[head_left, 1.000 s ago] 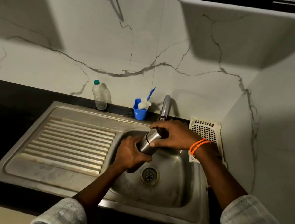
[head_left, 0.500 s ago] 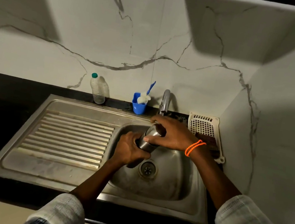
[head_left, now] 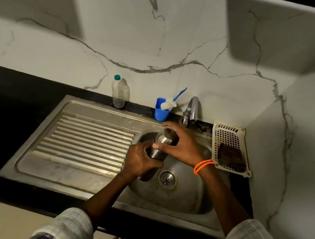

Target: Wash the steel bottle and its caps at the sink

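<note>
Both hands [head_left: 167, 152] grip steel bottle [head_left: 160, 145] over sink [head_left: 86, 182].

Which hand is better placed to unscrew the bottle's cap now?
Probably the right hand: it wraps the top of the steel bottle, while the left hand grips the lower body over the sink.

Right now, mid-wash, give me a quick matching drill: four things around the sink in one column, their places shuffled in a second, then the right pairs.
Things:
1. steel bottle
2. plastic bottle
3. dark scrub pad
4. white brush

Places:
A. in the blue cup by the tap
B. on the cream tray right of the basin
C. on the counter against the wall, behind the drainboard
D. over the basin, held by the left hand and right hand

Pairs: 1-D, 2-C, 3-B, 4-A
</note>
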